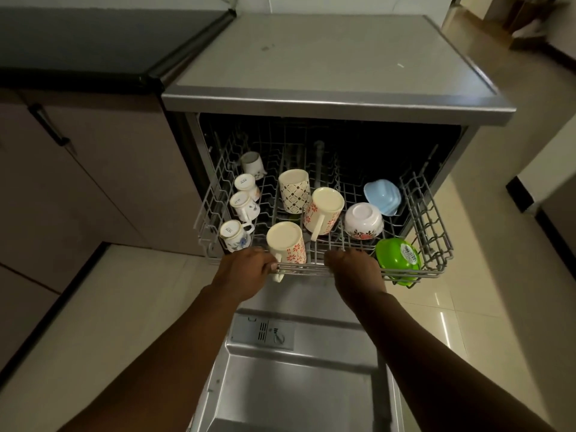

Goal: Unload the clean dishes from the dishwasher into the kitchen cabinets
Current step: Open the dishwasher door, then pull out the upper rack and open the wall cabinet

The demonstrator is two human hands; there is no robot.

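Here, both hands [246,269] on the rack's [433,226] front rail.

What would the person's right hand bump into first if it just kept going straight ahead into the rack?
Probably the upturned white bowl with red flowers, just beyond the right hand gripping the rack's front rail; depth is hard to judge.

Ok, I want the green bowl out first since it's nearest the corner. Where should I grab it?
The green bowl sits tilted, bottom up, in the rack's front right corner. Probably best to pinch its raised upper rim from above with the right hand, lifting up and toward you, since wires crowd its lower edge.
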